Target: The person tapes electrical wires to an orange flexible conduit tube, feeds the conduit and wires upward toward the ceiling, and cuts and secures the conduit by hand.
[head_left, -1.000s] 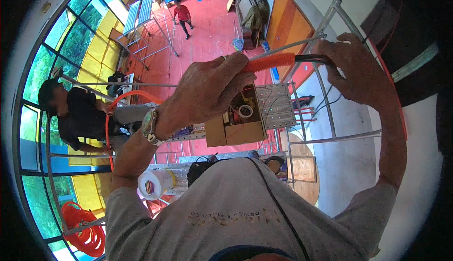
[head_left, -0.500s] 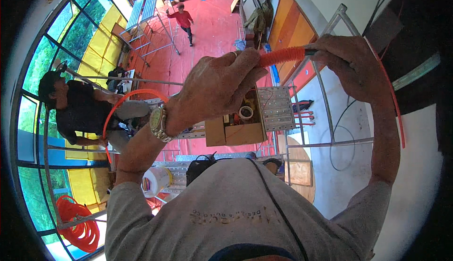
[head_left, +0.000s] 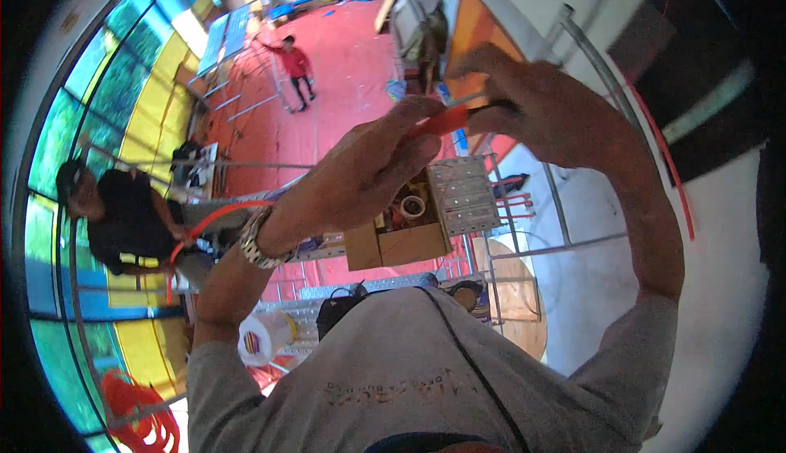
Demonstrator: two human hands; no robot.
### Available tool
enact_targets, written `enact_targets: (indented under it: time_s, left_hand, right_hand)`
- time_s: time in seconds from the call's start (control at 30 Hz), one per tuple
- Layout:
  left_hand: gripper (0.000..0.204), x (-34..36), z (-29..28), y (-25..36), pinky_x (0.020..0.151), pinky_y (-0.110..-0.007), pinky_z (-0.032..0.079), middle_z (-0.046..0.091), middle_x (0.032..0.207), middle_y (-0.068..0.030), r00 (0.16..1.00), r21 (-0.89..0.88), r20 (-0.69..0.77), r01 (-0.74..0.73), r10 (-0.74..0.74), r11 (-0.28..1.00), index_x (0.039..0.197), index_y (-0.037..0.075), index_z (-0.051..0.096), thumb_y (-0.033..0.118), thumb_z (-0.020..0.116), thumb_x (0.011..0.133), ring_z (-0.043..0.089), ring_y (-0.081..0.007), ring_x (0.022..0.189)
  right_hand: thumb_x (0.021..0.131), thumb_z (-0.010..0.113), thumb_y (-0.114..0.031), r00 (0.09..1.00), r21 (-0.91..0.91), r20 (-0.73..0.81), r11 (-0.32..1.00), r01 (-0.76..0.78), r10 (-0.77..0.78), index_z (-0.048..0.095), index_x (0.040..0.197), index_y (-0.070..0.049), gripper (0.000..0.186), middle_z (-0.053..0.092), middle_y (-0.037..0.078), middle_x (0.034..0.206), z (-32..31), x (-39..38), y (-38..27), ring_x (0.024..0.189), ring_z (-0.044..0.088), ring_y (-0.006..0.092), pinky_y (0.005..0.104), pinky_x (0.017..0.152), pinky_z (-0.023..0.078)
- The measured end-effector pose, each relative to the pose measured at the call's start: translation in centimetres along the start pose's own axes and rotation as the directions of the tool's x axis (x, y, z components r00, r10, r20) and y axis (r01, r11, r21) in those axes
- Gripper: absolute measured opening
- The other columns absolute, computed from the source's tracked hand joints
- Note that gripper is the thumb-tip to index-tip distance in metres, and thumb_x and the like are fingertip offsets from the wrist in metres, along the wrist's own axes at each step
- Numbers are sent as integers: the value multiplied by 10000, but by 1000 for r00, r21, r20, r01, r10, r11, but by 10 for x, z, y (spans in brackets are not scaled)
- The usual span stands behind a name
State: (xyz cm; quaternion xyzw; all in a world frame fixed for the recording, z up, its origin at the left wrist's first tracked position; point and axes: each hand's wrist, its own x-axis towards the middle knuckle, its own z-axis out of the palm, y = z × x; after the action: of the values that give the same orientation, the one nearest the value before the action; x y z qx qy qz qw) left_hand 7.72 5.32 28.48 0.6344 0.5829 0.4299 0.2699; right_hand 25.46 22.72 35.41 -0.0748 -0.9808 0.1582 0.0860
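Note:
My left hand (head_left: pixel 360 171), with a metal-banded watch on its wrist, is closed around an orange corrugated conduit (head_left: pixel 442 121). The tube's end sticks out past the fingers toward my right hand, and its length curves away behind the left wrist. A short dark cable (head_left: pixel 495 105) runs from the conduit's end into my right hand (head_left: pixel 536 105). That hand is raised and blurred; its thumb and forefinger look spread, with the cable against the inner fingers. Both hands are held above a cardboard box (head_left: pixel 401 248) containing a roll of tape (head_left: pixel 412 206) and other small items.
Metal scaffold rails (head_left: pixel 573 244) surround me, with a perforated platform (head_left: pixel 465 195) below. At the left sits a co-worker in black (head_left: pixel 127 216). A white bucket (head_left: pixel 266 337) and coiled orange conduit (head_left: pixel 139 416) are at lower left. Another person in red (head_left: pixel 295 64) stands on the red floor.
My right hand has moved left and its fingers have spread and blurred. The conduit's end has shifted left and down. The view has tilted slightly; the person in red has raised an arm.

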Motion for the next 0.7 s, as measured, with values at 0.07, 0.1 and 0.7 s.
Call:
enact_targets:
  time_s: [0.07, 0.1, 0.7]
  left_hand:
    - [393, 11, 6, 0, 795, -338, 512, 642, 979, -86, 998, -33, -3, -62, 62, 998, 1314, -7, 550, 316, 545, 1091, 593, -151, 882]
    - [407, 15, 8, -1, 808, -320, 509, 650, 1021, -98, 995, -59, -40, -93, 91, 994, 1333, -3, 549, 321, 559, 1085, 590, -138, 900]
    - [189, 76, -3, 32, 617, -268, 395, 522, 803, 11, 964, 81, -59, -253, 258, 964, 1006, 23, 596, 192, 552, 1078, 450, -73, 716]
  right_hand:
    - [977, 679, -256, 999, 7, 46, 1000, -1, 1, 510, 1250, -53, 380, 707, 174, 914, -11, 6, -10, 843, 729, 388, 479, 740, 565]
    - [976, 678, -234, 993, 32, 111, 999, 37, -40, 478, 1289, -55, 413, 707, 190, 974, -16, 5, -9, 905, 732, 387, 472, 769, 575]
    - [936, 640, -157, 942, -802, -237, 595, -52, -237, 650, 1224, -64, 303, 731, 185, 1001, -56, -33, 77, 949, 734, 333, 467, 861, 582]
